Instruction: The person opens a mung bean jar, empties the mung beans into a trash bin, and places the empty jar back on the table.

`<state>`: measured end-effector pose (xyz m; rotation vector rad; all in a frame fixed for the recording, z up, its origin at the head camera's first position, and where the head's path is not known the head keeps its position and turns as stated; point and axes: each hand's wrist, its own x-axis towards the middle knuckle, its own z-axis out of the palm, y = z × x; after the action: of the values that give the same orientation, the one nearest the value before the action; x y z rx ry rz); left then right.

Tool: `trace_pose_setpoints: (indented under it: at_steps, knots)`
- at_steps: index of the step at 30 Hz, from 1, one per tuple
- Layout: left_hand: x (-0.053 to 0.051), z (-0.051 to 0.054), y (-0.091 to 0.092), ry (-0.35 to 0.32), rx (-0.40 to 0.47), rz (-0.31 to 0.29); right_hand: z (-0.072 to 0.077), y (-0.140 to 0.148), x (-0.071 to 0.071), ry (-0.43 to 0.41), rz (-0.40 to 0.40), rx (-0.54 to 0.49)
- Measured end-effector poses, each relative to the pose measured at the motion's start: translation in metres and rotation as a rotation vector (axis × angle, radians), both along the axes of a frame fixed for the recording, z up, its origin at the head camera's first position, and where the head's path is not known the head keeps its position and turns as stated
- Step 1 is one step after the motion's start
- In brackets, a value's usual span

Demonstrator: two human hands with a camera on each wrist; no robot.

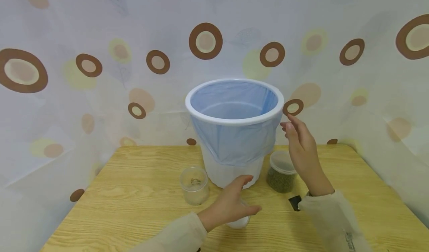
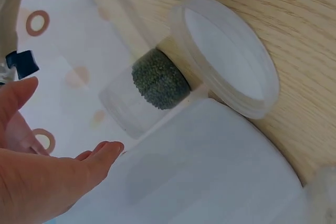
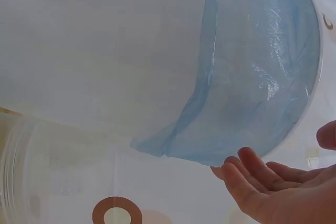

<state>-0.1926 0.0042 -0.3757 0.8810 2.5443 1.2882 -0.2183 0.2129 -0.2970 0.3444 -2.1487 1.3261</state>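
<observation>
A white bucket [image 1: 231,174] stands upright on the table, lined with a thin blue plastic bag [image 1: 238,144] folded down over its outside. Beside the right of its rim is my right hand [image 1: 303,151], thumb apart and fingers loosely bent. In the right wrist view, the fingertips of that hand [image 3: 278,192] are at the edge of the blue bag [image 3: 252,77]; whether they touch it I cannot tell. My left hand [image 1: 231,205] hovers in front of the bucket with thumb and fingers spread, holding nothing. It partly covers a round translucent lid [image 1: 239,223].
Right of the bucket stands a clear jar [image 1: 280,179] partly filled with dark green grains. A clear container [image 1: 195,192] with a little brownish matter sits to its left. The wooden table [image 1: 140,177] meets a patterned sheet [image 1: 161,107] behind.
</observation>
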Motion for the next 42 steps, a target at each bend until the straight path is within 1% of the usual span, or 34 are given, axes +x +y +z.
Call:
trace_pose_setpoints:
  at_steps: [4, 10, 16, 20, 22, 26, 30, 34, 38, 42]
  knots:
    - [-0.005, -0.002, 0.011, -0.039, 0.026, -0.004, -0.001, 0.001, 0.006, -0.029, -0.008, 0.003]
    - [-0.012, -0.008, 0.026, -0.037, 0.055, 0.012, -0.005, 0.002, 0.011, -0.082, -0.024, 0.014]
    - [-0.018, -0.014, 0.043, -0.049, 0.077, 0.057, -0.01, 0.005, 0.014, -0.115, -0.025, 0.039]
    - [-0.02, -0.017, 0.053, -0.07, 0.084, 0.096, -0.012, 0.005, 0.017, -0.138, -0.019, 0.028]
    - [-0.022, -0.019, 0.058, -0.077, 0.074, 0.116, -0.013, 0.005, 0.018, -0.146, -0.015, 0.021]
    - [-0.025, -0.023, 0.067, -0.075, 0.056, 0.139, -0.013, 0.005, 0.021, -0.157, -0.009, 0.015]
    - [-0.029, -0.026, 0.075, -0.08, 0.043, 0.147, -0.013, 0.007, 0.023, -0.162, -0.008, 0.019]
    - [-0.033, -0.029, 0.082, -0.108, 0.058, 0.172, -0.015, 0.007, 0.023, -0.161, -0.007, 0.026]
    - [-0.035, -0.03, 0.088, -0.127, 0.086, 0.194, -0.016, 0.008, 0.022, -0.154, -0.012, 0.031]
    - [-0.038, -0.028, 0.093, -0.116, 0.069, 0.219, -0.016, 0.007, 0.022, -0.148, -0.013, 0.034]
